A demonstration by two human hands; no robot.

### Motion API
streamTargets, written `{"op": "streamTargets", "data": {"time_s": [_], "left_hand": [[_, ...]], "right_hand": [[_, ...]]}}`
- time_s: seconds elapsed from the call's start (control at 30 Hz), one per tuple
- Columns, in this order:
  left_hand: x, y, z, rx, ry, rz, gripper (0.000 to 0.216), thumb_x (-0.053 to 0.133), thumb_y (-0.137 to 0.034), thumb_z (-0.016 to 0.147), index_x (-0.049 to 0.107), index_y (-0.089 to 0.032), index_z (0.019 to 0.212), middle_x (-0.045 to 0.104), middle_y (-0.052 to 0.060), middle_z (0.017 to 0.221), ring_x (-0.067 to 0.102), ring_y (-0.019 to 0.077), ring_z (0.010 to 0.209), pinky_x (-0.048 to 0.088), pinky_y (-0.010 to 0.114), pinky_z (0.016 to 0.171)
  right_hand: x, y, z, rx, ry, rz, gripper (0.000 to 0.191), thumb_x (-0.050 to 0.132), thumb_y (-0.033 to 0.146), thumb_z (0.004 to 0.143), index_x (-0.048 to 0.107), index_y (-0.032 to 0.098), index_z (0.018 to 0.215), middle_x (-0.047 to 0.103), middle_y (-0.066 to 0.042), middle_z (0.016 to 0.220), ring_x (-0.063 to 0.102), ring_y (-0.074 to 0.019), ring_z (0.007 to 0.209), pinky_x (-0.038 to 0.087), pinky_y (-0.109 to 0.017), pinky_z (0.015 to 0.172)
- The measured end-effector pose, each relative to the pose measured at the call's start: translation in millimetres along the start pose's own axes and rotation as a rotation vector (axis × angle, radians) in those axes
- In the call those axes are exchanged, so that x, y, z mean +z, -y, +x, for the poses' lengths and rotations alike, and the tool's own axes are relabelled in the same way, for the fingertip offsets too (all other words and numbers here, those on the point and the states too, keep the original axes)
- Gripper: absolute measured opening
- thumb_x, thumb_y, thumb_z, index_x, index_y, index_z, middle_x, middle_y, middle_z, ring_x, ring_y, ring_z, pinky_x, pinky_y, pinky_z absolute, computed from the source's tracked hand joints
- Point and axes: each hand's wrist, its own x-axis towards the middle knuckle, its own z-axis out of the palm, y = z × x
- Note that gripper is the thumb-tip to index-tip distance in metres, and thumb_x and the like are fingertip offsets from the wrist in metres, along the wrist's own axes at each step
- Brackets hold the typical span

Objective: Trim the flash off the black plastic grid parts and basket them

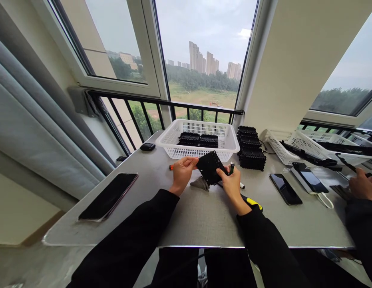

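A flat black plastic plate (210, 166) with small holes and notched edges is held tilted above the table. My left hand (183, 173) pinches its left corner between thumb and fingers. On the plate's lower right edge presses the thumb of my right hand (230, 182), which is also closed around a small green lighter-like thing (231, 168) with a metal top. Beneath the plate lies a crumpled grey cloth (200, 183). Beside my right wrist rests a tool with a black and yellow handle (254, 203); its other end is hidden.
A white basket (170, 150) behind my hands holds similar black parts (197, 139), with more in a stack (251, 150) to its right. Phones (285, 189) lie on the right, a dark tablet (109, 197) on the left. Another person's hand (364, 185) works at far right.
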Motion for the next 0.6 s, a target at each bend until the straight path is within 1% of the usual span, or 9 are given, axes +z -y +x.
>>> {"op": "streamTargets", "data": {"time_s": [0.1,0.23,0.3,0.43,0.53,0.6], "left_hand": [[-0.4,0.5,1.2,-0.001,-0.017,0.004,0.032,0.075,-0.045,0.070,0.062,-0.016,0.071,0.073,0.005,0.073,0.072,0.0205,0.072,0.061,0.033,0.066],[-2.3,0.5,4.3,-0.027,-0.040,0.020,0.028,0.069,-0.043,0.074,0.059,-0.017,0.076,0.068,0.001,0.063,0.068,0.0168,0.058,0.056,0.028,0.053],[-3.4,0.3,5.8,-0.038,-0.064,0.024,0.027,0.066,-0.043,0.077,0.058,-0.017,0.080,0.066,0.000,0.062,0.066,0.0150,0.053,0.053,0.025,0.049],[-4.5,-0.5,6.0,-0.017,-0.081,0.032,0.030,0.064,-0.046,0.080,0.057,-0.016,0.081,0.065,0.000,0.063,0.065,0.0133,0.052,0.050,0.022,0.048],[-4.9,-0.3,5.1,0.004,-0.088,0.045,0.036,0.062,-0.052,0.081,0.059,-0.016,0.079,0.064,0.001,0.062,0.064,0.0135,0.052,0.048,0.022,0.048],[-5.4,0.6,5.3,0.022,-0.104,0.056,0.037,0.061,-0.052,0.081,0.060,-0.015,0.078,0.064,0.002,0.063,0.064,0.0137,0.054,0.048,0.022,0.048]], "right_hand": [[-0.1,0.3,0.4,-0.006,-0.001,0.011,0.019,0.067,0.034,0.067,0.056,0.019,0.072,0.061,0.000,0.070,0.051,-0.0167,0.069,0.042,-0.030,0.070],[-0.7,0.0,0.9,0.006,-0.016,-0.009,0.020,0.067,0.033,0.067,0.053,0.020,0.069,0.058,0.001,0.068,0.049,-0.0158,0.068,0.041,-0.029,0.069],[-1.0,0.1,1.0,0.012,-0.022,-0.015,0.022,0.067,0.033,0.068,0.050,0.020,0.067,0.055,0.002,0.067,0.047,-0.0149,0.067,0.040,-0.028,0.068],[-1.2,0.1,1.1,0.007,-0.012,0.005,0.025,0.067,0.035,0.068,0.047,0.021,0.065,0.052,0.003,0.065,0.046,-0.0141,0.066,0.039,-0.027,0.067],[-1.2,-0.8,1.1,0.008,-0.015,0.003,0.027,0.068,0.037,0.068,0.046,0.021,0.065,0.052,0.003,0.064,0.045,-0.0141,0.066,0.039,-0.027,0.065],[-1.0,-1.5,1.1,0.007,-0.023,-0.003,0.027,0.068,0.037,0.068,0.046,0.021,0.064,0.051,0.004,0.064,0.045,-0.0140,0.065,0.039,-0.027,0.065]]}}
